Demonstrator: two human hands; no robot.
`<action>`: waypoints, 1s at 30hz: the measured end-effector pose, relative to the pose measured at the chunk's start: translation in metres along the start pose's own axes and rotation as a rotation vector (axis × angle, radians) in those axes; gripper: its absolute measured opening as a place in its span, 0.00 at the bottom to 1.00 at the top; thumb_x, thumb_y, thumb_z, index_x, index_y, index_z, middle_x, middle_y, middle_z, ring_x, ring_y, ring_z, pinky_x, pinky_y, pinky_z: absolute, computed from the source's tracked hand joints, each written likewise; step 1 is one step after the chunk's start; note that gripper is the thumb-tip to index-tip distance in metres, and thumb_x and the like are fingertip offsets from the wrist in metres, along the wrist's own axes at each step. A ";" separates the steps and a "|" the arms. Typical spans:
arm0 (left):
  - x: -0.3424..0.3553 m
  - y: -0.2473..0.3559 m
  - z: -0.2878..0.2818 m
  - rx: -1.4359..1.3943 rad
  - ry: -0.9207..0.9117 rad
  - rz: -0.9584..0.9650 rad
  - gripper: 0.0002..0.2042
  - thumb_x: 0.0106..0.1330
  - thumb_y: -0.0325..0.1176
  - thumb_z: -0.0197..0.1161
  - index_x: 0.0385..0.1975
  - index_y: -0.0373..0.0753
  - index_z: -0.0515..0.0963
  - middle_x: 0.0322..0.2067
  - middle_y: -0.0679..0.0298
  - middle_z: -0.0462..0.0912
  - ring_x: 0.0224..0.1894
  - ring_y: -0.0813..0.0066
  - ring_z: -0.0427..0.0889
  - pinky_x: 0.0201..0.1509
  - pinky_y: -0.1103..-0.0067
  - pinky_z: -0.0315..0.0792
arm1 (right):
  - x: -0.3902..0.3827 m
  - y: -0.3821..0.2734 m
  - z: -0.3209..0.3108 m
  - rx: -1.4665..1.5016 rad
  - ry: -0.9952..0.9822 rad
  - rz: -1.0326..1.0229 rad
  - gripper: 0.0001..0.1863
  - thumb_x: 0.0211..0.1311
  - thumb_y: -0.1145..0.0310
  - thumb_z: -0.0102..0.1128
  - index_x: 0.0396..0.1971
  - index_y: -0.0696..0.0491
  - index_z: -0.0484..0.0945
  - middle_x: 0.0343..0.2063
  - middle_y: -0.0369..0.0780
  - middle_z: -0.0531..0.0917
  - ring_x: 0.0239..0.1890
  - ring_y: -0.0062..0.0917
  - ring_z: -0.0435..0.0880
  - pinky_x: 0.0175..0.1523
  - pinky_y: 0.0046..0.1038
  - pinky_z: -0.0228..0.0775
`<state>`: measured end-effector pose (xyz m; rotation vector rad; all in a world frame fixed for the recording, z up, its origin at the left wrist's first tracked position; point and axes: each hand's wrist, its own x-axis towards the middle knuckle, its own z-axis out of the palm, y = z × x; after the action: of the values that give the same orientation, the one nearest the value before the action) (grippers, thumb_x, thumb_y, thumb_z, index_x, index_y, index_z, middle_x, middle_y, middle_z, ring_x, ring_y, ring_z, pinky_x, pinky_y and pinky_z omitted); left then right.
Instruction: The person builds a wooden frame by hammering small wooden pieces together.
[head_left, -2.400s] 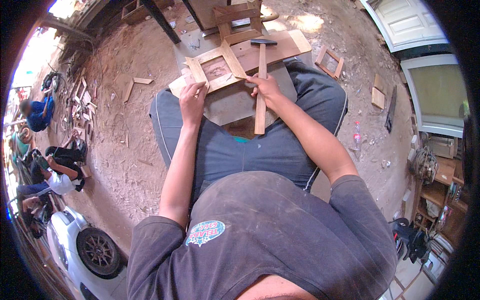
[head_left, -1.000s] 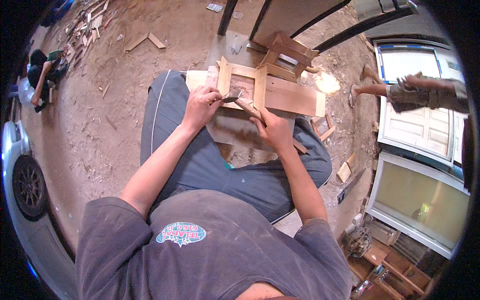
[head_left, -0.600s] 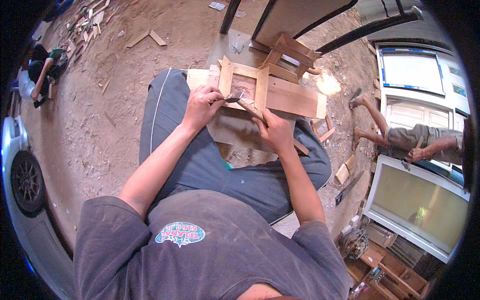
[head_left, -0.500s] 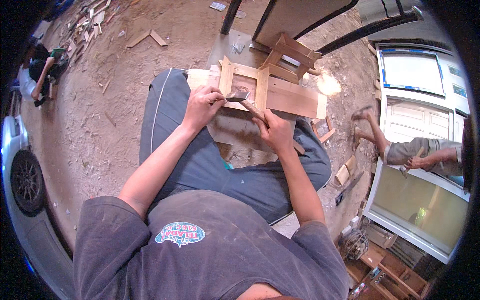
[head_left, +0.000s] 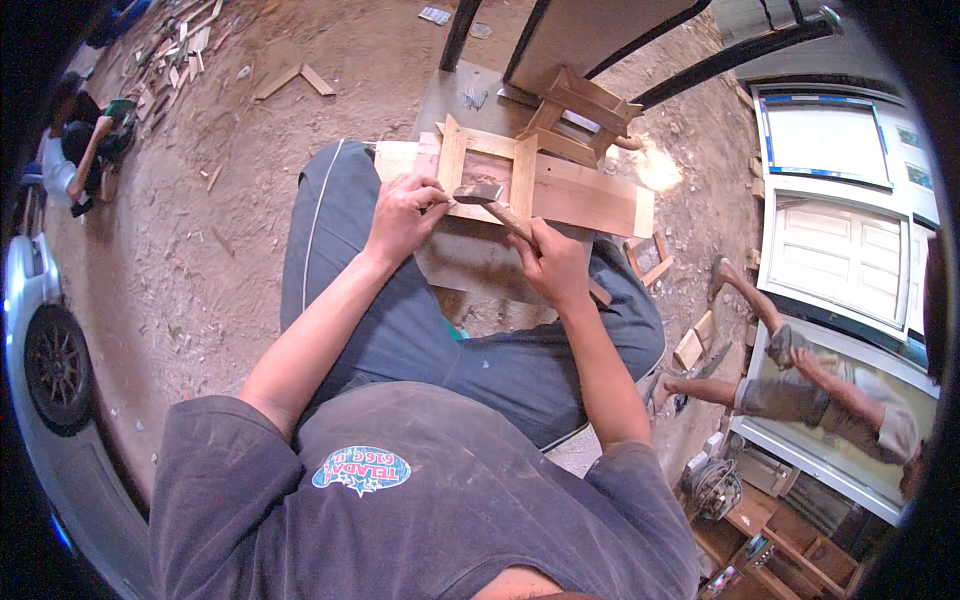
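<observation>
Into the head view now, reading the clock from its middle: spotting scattered wood offcuts [head_left: 186,52] at ten o'clock, a co-worker [head_left: 58,165] low to the ground just past them, and a car wheel [head_left: 57,365] out at nine. Picking out two wood strips [head_left: 312,78] set at an angle near eleven, then a little pile of nails [head_left: 474,97] at twelve, on the far end of the grey counter [head_left: 485,262]. Getting crowded at one: seeing stacked brown frames [head_left: 572,122] right at the far edge of the plank [head_left: 590,195], with a black-edged panel [head_left: 575,40] behind. Swinging to three: finding a small wooden frame [head_left: 657,270] by the right knee [head_left: 628,310], wood blocks [head_left: 689,348] beyond, white doors [head_left: 840,250] farther out. Reaching four: meeting another co-worker [head_left: 800,398] mid-stride in front of a glass panel [head_left: 905,392], then a coil of cable [head_left: 714,492].

And back to the middle, right into the work! Looking at a pale wooden frame [head_left: 523,175] on the plank, set across the counter. Clasping the hammer [head_left: 508,218] by its handle in the right hand [head_left: 553,262], fingers wrapped round; showing its head between ten and eleven from there, over the pale wooden frame's near edge. Cannot tell if touching. Pinching by the near left corner with the left hand [head_left: 408,212], thumb and fingertips drawn together, too small a spot to make out anything between; having the hammer's head just beside at three o'clock, the frame's opening at two.
</observation>
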<state>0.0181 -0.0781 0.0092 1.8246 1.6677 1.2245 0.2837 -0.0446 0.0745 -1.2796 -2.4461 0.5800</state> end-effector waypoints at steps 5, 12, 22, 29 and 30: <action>0.000 -0.001 0.000 0.013 0.001 -0.010 0.05 0.56 0.29 0.75 0.30 0.40 0.87 0.37 0.67 0.87 0.44 0.66 0.86 0.53 0.69 0.74 | 0.000 0.003 0.006 -0.106 -0.037 -0.021 0.15 0.68 0.56 0.67 0.35 0.52 0.77 0.27 0.47 0.85 0.29 0.44 0.86 0.31 0.43 0.77; 0.000 -0.003 0.001 0.057 0.011 -0.007 0.05 0.56 0.29 0.75 0.31 0.41 0.87 0.37 0.67 0.87 0.45 0.66 0.86 0.53 0.69 0.73 | 0.001 0.001 0.007 -0.082 -0.016 -0.025 0.16 0.68 0.55 0.67 0.33 0.53 0.77 0.26 0.47 0.84 0.28 0.45 0.86 0.31 0.43 0.77; 0.000 -0.004 0.001 0.011 0.007 -0.019 0.04 0.57 0.31 0.74 0.30 0.41 0.87 0.37 0.68 0.87 0.45 0.65 0.84 0.52 0.68 0.72 | 0.001 0.005 0.009 -0.056 0.002 -0.034 0.15 0.69 0.55 0.65 0.35 0.52 0.76 0.25 0.47 0.84 0.28 0.44 0.86 0.30 0.43 0.77; -0.001 -0.004 0.001 -0.011 -0.009 -0.032 0.04 0.59 0.30 0.74 0.31 0.40 0.87 0.38 0.66 0.87 0.44 0.65 0.86 0.54 0.69 0.73 | -0.001 0.005 0.013 -0.107 -0.013 -0.020 0.16 0.68 0.55 0.66 0.34 0.52 0.76 0.25 0.46 0.84 0.26 0.45 0.86 0.29 0.44 0.75; -0.001 -0.004 0.000 -0.027 -0.016 -0.041 0.04 0.59 0.30 0.74 0.31 0.40 0.87 0.38 0.65 0.87 0.44 0.64 0.86 0.54 0.69 0.72 | -0.001 0.004 0.012 -0.062 0.015 -0.018 0.16 0.68 0.55 0.66 0.34 0.52 0.76 0.24 0.46 0.84 0.26 0.45 0.85 0.29 0.44 0.75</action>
<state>0.0155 -0.0785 0.0062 1.7707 1.6634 1.2067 0.2817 -0.0453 0.0623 -1.2794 -2.4790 0.4913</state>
